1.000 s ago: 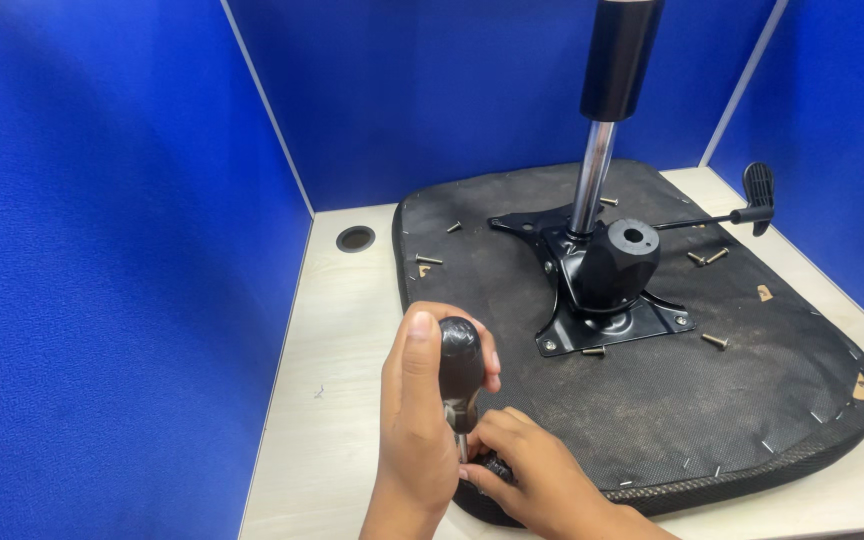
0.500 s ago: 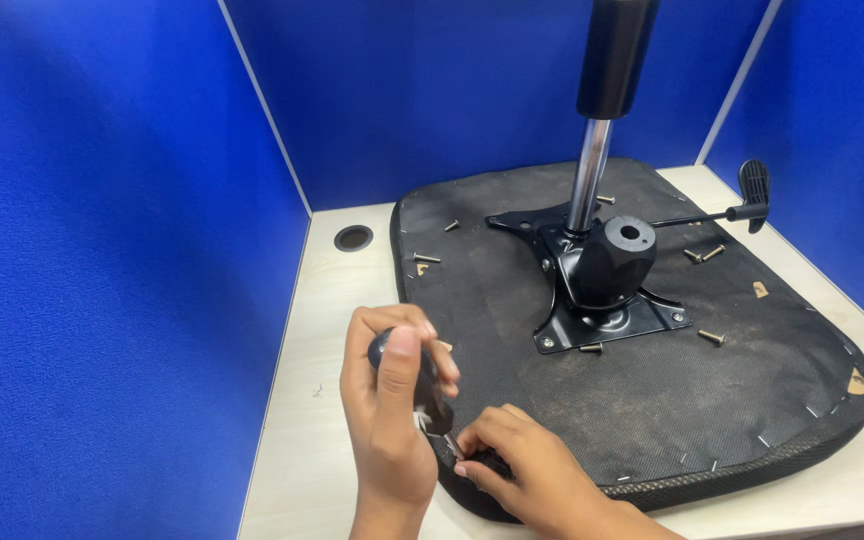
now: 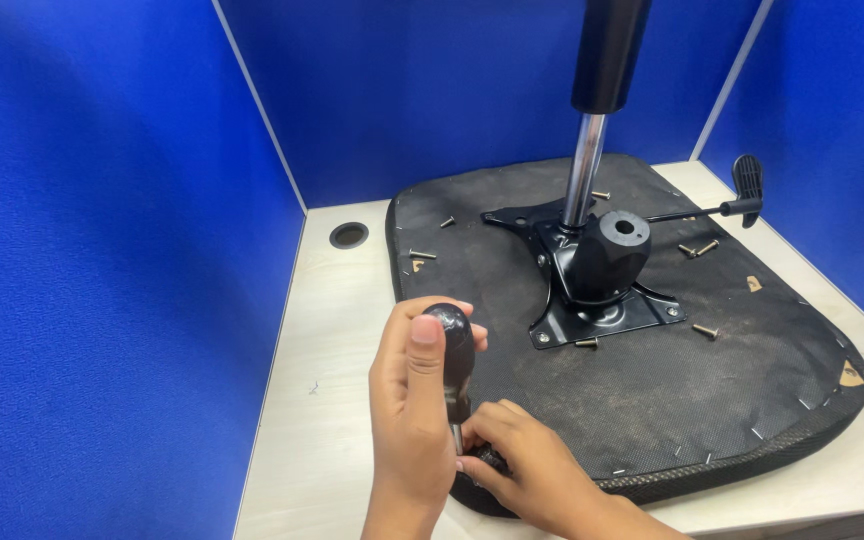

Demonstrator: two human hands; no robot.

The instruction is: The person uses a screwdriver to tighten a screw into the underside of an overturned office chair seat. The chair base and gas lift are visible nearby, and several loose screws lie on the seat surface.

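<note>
Screwdriver (image 3: pixel 449 350) tip hidden behind right hand (image 3: pixel 522 470) at seat (image 3: pixel 672 400) edge

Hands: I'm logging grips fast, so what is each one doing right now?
Left hand: closed around the black screwdriver handle, held upright.
Right hand: fingers pinched at the screwdriver's lower end, on the seat base edge; what they pinch is hidden.

Glossy black screwdriver handle (image 3: pixel 450 345), rough cloth seat base (image 3: pixel 672 400)

seat base (image 3: pixel 752 400) on desk (image 3: pixel 322 400), mechanism plate (image 3: pixel 602 300) on top
</note>
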